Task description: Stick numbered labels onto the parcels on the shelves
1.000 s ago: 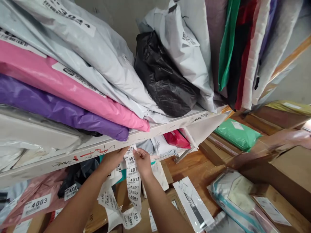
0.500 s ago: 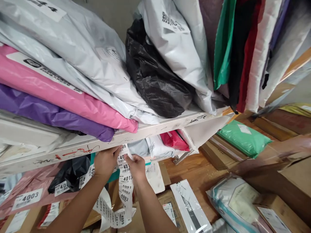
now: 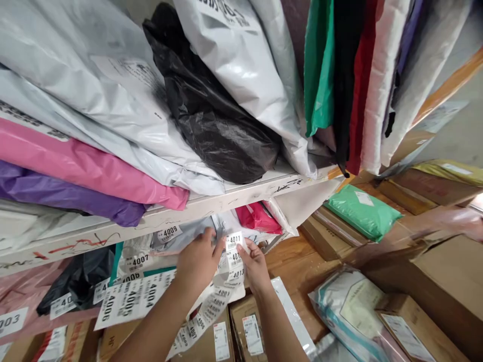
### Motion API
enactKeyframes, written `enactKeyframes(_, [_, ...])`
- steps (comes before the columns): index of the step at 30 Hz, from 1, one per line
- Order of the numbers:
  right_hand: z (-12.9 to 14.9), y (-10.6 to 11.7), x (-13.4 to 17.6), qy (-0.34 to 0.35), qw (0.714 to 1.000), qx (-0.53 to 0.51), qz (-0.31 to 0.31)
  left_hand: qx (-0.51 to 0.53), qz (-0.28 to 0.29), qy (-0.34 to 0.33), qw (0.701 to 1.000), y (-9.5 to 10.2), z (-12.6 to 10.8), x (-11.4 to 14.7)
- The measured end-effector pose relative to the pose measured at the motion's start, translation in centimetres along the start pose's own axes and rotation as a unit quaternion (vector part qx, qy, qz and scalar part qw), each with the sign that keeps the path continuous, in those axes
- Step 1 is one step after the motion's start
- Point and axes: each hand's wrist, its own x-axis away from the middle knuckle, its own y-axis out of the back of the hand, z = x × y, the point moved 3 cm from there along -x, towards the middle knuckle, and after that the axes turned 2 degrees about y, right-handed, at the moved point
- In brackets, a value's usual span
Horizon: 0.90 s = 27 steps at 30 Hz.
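A long paper strip of numbered stickers [image 3: 234, 259] is pinched near its top, at label 4011, by my right hand [image 3: 256, 266]. The strip's lower part curls down between my forearms. Close by on the left, my left hand [image 3: 199, 256] has bent fingers and its thumb beside the strip's edge. Whatever its fingertips grip is hidden. Just behind that hand lies a grey bag [image 3: 192, 235] on the lower shelf level, with a 4009 sticker [image 3: 168, 233] on it. A 4007 sticker [image 3: 139, 262] is on a package farther left, above a sheet of larger stickers [image 3: 132, 299].
A white shelf board [image 3: 211, 203] runs above my hands, loaded with mailing bags, among them a black bag [image 3: 222, 125] and a pink bag [image 3: 113, 166]. Cardboard boxes [image 3: 445, 271] and a green parcel [image 3: 362, 211] sit on the wooden floor [image 3: 285, 256] to the right.
Both hands have moved right along the lower shelf with the strip. Label 4009, earlier at the strip's top, now shows on the grey bag, and 4011 is uppermost. The view has shifted right.
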Motion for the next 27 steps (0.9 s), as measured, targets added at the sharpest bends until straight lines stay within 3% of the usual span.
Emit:
enactKeyframes(3, [-0.4, -0.2, -1.7, 0.014, 0.999, 0.036, -0.004, 0.031, 0.004, 0.014, 0.999, -2.7, -0.8, -3.4])
enactKeyframes(6, [-1.5, 0.2, -3.0, 0.028, 0.997, 0.067, -0.027, 0.06, -0.015, -0.013, 0.998, -4.1, -0.6, -5.5])
enactKeyframes(14, [-2.4, 0.9, -4.9, 0.04, 0.992, 0.104, -0.06, 0.078, -0.086, 0.013, 0.993, -5.0, -1.0, -5.6])
enactKeyframes(19, [-2.6, 0.8, -5.1, 0.046, 0.986, 0.11, -0.113, 0.022, -0.102, 0.059, 0.993, -5.5, -1.4, -6.4])
enactKeyframes(25, [-2.9, 0.3, -4.5, 0.014, 0.993, 0.094, -0.074, -0.038, -0.114, 0.015, 0.993, -5.8, -1.6, -6.7])
enactKeyframes(27, [-3.0, 0.2, -4.4, 0.0, 0.992, 0.093, -0.089, -0.083, -0.106, -0.001, 0.991, -6.0, -1.8, -6.7])
